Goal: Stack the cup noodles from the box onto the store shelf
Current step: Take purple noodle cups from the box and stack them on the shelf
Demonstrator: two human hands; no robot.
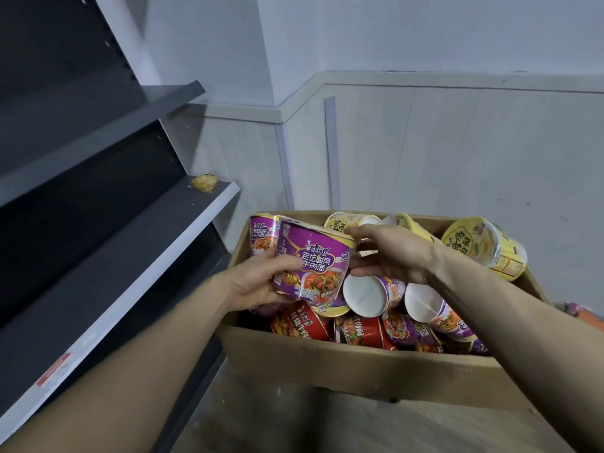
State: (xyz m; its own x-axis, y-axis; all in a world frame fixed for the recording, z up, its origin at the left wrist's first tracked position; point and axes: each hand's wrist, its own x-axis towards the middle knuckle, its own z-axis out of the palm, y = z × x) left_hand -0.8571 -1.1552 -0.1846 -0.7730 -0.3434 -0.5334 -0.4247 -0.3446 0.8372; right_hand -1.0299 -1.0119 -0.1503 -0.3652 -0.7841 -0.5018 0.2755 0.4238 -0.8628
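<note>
Purple cup noodle (313, 266) above the box (327, 364) we clasp with left grip (258, 286) and right grip (392, 253), shelf (137, 256) left of the box.

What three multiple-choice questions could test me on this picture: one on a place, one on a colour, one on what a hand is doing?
1. Where is the cardboard box relative to the shelf?
A. On top of it
B. Beside it, to the right
C. Underneath it

2. What colour is the cup that the left hand and right hand hold?
A. Red
B. Yellow
C. Purple

3. What is the left hand doing?
A. Hanging idle
B. Gripping the cup's side
C. Pressing on the box wall

Answers:
1 B, the box stands right of the shelf's front edge.
2 C, its wrapper is purple.
3 B, the fingers curl round the cup's side.
</note>
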